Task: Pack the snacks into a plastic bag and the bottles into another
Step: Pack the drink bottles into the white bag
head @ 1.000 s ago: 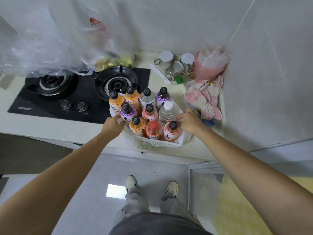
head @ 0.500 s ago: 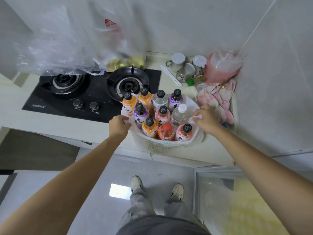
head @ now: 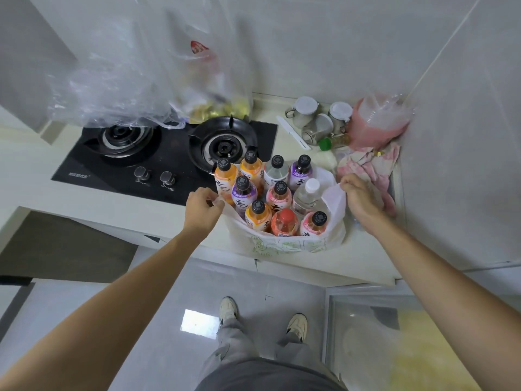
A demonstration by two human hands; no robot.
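Both hands have lifted the white bag's edges higher around the bottles than a moment ago. On the stove (head: 118, 165), small white lettering is too blurred to read. Left hand (head: 201, 210) pinches the bag (head: 287, 244) rim, fingers clamped. Ten bottles (head: 279, 194) stand upright inside it on the table (head: 33, 176), labels unreadable. Right hand (head: 359, 197) grips the opposite rim, fingers clamped.

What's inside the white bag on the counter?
The white bag holds ten upright bottles: nine with black caps, one white. Both hands grip its edges. Its floor and the bottles' lower parts are hidden.
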